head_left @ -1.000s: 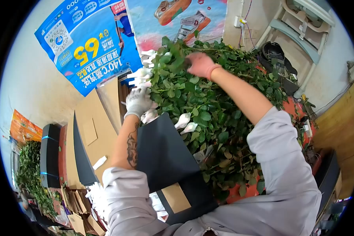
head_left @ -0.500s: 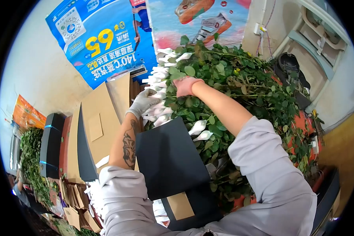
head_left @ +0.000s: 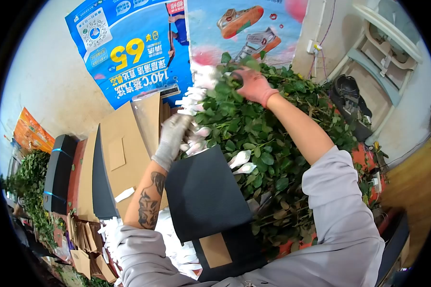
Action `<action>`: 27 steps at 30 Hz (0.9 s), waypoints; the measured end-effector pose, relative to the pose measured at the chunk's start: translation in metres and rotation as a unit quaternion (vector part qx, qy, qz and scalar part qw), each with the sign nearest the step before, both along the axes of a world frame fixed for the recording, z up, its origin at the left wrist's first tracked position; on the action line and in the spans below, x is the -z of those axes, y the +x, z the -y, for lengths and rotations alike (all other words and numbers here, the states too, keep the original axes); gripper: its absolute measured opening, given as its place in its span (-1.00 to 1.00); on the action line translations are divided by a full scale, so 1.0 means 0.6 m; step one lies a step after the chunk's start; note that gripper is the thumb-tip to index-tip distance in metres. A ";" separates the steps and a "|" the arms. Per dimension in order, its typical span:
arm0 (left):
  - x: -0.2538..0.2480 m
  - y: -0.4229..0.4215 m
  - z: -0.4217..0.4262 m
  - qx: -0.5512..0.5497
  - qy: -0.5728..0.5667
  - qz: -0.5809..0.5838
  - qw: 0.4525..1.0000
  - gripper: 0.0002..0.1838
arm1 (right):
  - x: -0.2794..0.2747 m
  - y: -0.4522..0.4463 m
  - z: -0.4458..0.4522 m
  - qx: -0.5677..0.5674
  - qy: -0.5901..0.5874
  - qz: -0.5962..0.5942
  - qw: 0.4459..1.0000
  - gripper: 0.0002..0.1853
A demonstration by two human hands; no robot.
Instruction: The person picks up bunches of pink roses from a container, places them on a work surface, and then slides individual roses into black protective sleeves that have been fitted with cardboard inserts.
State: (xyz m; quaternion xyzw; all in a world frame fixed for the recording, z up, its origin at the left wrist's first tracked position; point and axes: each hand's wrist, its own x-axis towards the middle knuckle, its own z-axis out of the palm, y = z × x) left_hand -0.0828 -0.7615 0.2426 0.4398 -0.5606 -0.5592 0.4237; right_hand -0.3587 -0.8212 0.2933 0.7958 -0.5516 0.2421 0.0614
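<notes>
So our right hand (head_left: pixel 256 87), in a pink knit glove, has its fingers curved at the glossy leafy stems (head_left: pixel 254 126); can't tell how tightly. Our left hand (head_left: pixel 175 135), in a pale glove, is by the white-wrapped buds (head_left: pixel 193 98) along the stems' left edge, fingers too blurry to call. We've got a smooth black sheet (head_left: pixel 208 191), stiff brown cardboard (head_left: pixel 122 148), a red surface (head_left: pixel 361 157) underneath and glossy posters (head_left: pixel 134 71) on the scuffed wall (head_left: pixel 38 81).

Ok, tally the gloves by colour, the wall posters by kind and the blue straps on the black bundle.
White glove: 1
Pink glove: 1
Blue "65" poster: 1
Sneaker poster: 1
Orange poster: 1
Blue straps: 2
Total: 7
</notes>
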 end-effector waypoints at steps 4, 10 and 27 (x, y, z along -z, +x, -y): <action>-0.014 -0.117 -0.039 0.151 -0.013 -0.127 0.980 -0.16 | -0.048 -0.079 -0.003 -0.088 -0.037 0.146 0.985 -0.39; -0.125 -0.244 0.024 0.199 -0.053 -0.399 0.893 -0.31 | -0.097 -0.043 -0.129 -0.039 -0.045 0.076 0.995 -0.21; 0.091 -0.257 -0.081 0.245 -0.286 0.521 0.766 -0.72 | -0.437 -0.349 -0.401 0.067 -0.224 0.126 0.964 -0.33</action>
